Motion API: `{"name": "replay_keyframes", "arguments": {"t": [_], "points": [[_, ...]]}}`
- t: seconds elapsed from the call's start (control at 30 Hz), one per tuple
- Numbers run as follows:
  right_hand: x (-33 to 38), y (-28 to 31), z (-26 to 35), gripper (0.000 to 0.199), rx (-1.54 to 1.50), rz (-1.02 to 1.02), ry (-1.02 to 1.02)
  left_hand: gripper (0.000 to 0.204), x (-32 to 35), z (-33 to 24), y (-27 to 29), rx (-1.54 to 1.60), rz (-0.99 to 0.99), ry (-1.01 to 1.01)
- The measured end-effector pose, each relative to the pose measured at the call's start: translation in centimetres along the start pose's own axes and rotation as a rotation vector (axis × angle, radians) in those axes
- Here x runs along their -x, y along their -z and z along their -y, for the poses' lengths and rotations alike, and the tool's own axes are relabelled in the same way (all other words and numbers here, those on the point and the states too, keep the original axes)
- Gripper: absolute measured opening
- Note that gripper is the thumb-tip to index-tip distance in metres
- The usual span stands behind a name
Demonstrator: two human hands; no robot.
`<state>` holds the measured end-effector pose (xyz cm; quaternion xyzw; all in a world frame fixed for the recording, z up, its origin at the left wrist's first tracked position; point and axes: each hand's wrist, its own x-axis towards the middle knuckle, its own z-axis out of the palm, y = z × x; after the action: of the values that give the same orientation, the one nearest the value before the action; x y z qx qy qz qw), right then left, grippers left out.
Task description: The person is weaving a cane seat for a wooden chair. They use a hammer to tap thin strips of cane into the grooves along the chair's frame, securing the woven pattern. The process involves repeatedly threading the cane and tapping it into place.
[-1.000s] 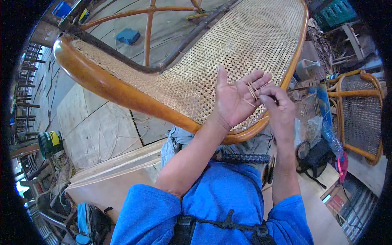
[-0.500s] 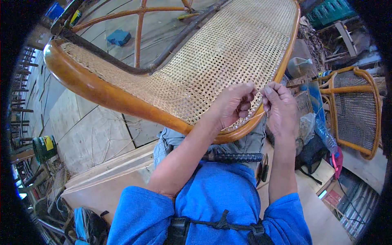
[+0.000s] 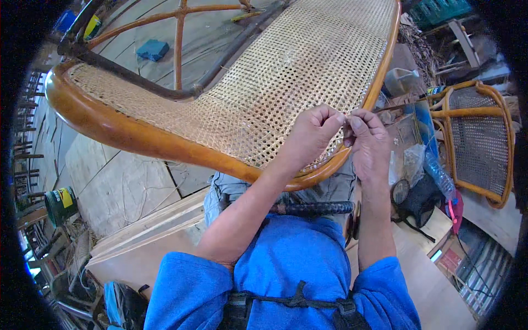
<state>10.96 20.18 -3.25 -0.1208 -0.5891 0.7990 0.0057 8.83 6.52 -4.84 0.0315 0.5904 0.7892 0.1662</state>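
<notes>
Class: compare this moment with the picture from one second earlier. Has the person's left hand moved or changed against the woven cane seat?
Yes. The left hand, earlier spread open, palm up, over the cane seat, has closed and turned; its fingertips now meet the right hand by the wooden rim.

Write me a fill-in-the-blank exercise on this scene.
1. Both hands meet over the woven ____ seat panel.
2. The person's sleeves are ____ in colour.
3. The left hand and right hand pinch with their ____.
Missing words: cane; blue; fingertips
</notes>
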Motion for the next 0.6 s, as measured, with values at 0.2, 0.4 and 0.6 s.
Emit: {"name": "replay_keyframes", "arguments": {"t": [0.2, 0.4, 0.6], "points": [[0.19, 0.16, -0.27, 0.012, -0.150, 0.017, -0.115, 0.020, 0.10, 0.14, -0.18, -0.003, 0.000, -0.089], [0.65, 0.12, -0.40, 0.012, -0.157, 0.049, -0.113, 0.021, 0.10, 0.09, -0.09, -0.101, 0.002, -0.094], [0.48, 0.82, -0.85, 0.015, -0.144, 0.037, -0.124, 0.020, 0.33, -0.10, -0.36, -0.166, 0.010, -0.067]]}}
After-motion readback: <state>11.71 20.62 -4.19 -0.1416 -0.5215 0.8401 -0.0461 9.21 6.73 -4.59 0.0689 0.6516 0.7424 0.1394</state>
